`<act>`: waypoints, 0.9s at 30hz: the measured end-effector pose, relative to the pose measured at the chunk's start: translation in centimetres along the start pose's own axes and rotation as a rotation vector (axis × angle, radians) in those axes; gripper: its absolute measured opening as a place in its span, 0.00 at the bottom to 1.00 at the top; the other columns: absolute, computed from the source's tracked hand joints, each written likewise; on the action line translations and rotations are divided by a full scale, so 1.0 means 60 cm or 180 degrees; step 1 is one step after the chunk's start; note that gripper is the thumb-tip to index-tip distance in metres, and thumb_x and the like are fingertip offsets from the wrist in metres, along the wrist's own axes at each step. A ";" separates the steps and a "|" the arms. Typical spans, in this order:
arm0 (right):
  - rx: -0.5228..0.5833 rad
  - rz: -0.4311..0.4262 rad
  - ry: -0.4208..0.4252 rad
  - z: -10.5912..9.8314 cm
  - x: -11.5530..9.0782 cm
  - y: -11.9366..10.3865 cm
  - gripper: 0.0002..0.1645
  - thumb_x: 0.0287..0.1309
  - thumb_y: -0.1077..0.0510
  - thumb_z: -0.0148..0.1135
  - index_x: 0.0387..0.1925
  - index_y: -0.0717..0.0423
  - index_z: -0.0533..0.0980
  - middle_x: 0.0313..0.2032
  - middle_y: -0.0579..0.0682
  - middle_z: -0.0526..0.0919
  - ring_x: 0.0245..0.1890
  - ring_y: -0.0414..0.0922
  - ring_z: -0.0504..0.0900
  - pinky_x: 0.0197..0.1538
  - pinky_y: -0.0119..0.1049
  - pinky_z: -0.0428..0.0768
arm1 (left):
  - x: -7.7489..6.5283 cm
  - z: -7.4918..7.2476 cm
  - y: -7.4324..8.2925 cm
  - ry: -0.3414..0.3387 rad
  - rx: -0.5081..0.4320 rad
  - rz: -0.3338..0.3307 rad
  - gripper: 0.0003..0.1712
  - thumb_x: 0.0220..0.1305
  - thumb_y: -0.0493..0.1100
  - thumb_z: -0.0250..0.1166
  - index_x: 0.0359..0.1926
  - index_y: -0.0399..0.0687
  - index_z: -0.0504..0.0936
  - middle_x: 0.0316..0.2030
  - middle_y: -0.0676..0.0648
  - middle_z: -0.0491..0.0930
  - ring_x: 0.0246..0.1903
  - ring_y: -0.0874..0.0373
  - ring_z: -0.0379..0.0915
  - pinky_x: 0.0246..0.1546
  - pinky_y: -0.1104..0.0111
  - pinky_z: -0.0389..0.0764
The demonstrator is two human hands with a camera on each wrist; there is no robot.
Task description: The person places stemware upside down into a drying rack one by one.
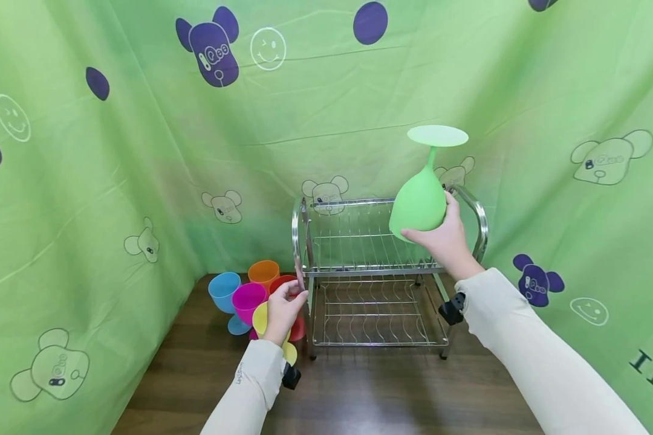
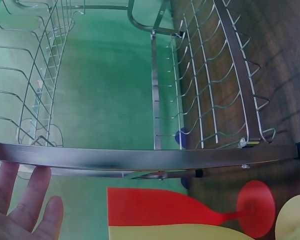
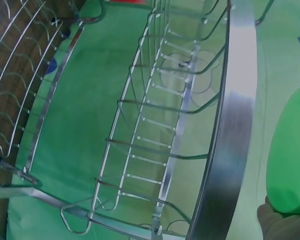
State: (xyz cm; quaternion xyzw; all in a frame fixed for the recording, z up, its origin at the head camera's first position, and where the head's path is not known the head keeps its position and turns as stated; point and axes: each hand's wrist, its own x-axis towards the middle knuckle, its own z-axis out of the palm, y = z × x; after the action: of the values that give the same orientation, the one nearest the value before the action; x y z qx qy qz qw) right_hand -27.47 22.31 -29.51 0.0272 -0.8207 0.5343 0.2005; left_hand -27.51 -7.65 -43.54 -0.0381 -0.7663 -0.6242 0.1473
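My right hand (image 1: 448, 241) grips a light green plastic goblet (image 1: 421, 199) by its bowl, upside down with the foot on top, above the right side of the upper tier. Part of the goblet's bowl (image 3: 292, 155) and a fingertip show in the right wrist view. A two-tier metal dish rack (image 1: 381, 273) stands upright below it. My left hand (image 1: 281, 311) holds the rack's left side frame; in the left wrist view its fingers (image 2: 32, 200) meet the flat metal bar (image 2: 140, 158), one fingertip showing beyond it.
Left of the rack stand several goblets: blue (image 1: 223, 287), magenta (image 1: 248, 300), orange (image 1: 263, 273), yellow (image 1: 260, 318) and red (image 2: 155, 206), partly behind my left hand in the head view. A green printed curtain (image 1: 326, 109) surrounds the dark wooden floor (image 1: 359, 393).
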 end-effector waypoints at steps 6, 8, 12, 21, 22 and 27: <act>-0.0093 0.0128 0.0013 0.006 0.020 0.010 0.65 0.42 0.62 0.73 0.72 0.57 0.39 0.66 0.70 0.55 0.63 0.67 0.61 0.60 0.64 0.64 | 0.002 0.002 -0.003 -0.0049 0.0036 0.0002 0.16 0.57 0.33 0.66 0.46 0.28 0.79 0.38 0.34 0.81 0.36 0.44 0.79 0.41 0.60 0.82; -0.0137 0.0185 0.0011 0.008 0.025 0.015 0.65 0.41 0.63 0.73 0.72 0.58 0.39 0.66 0.71 0.55 0.63 0.67 0.61 0.60 0.64 0.64 | 0.002 0.002 -0.004 -0.0050 0.0056 0.0002 0.15 0.57 0.33 0.67 0.45 0.28 0.79 0.38 0.35 0.81 0.36 0.45 0.79 0.41 0.60 0.82; -0.0285 0.0264 -0.0036 0.011 0.036 0.023 0.65 0.39 0.64 0.72 0.71 0.60 0.39 0.65 0.73 0.56 0.62 0.69 0.61 0.60 0.65 0.63 | 0.003 0.000 -0.003 -0.0041 0.0052 0.0020 0.15 0.57 0.32 0.66 0.44 0.28 0.79 0.37 0.35 0.81 0.35 0.45 0.78 0.40 0.61 0.82; -0.0399 0.0374 -0.0181 0.018 0.060 0.044 0.67 0.37 0.65 0.73 0.71 0.62 0.38 0.64 0.73 0.57 0.62 0.69 0.61 0.61 0.65 0.62 | 0.004 0.000 -0.005 -0.0048 0.0095 0.0005 0.14 0.58 0.33 0.66 0.45 0.29 0.80 0.37 0.36 0.82 0.35 0.46 0.78 0.40 0.61 0.82; -0.0379 0.0391 -0.0194 0.019 0.063 0.046 0.67 0.37 0.66 0.73 0.71 0.62 0.38 0.64 0.74 0.57 0.62 0.69 0.61 0.61 0.65 0.62 | 0.004 0.001 -0.006 -0.0048 0.0094 0.0017 0.14 0.58 0.33 0.66 0.45 0.29 0.79 0.37 0.36 0.82 0.35 0.46 0.79 0.40 0.61 0.82; -0.0322 0.0529 -0.0276 0.019 0.069 0.060 0.67 0.36 0.66 0.72 0.70 0.64 0.37 0.63 0.75 0.56 0.62 0.69 0.61 0.61 0.64 0.64 | 0.003 0.000 -0.007 -0.0119 0.0114 0.0038 0.15 0.58 0.33 0.67 0.46 0.28 0.80 0.38 0.35 0.82 0.38 0.43 0.80 0.42 0.59 0.82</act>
State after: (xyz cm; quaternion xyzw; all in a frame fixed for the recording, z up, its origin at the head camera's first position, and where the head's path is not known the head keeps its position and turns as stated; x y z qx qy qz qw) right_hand -32.57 23.51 -31.53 -0.0280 -0.8539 0.5053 0.1210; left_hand -27.79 -7.78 -43.91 -0.0517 -0.7797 -0.6087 0.1373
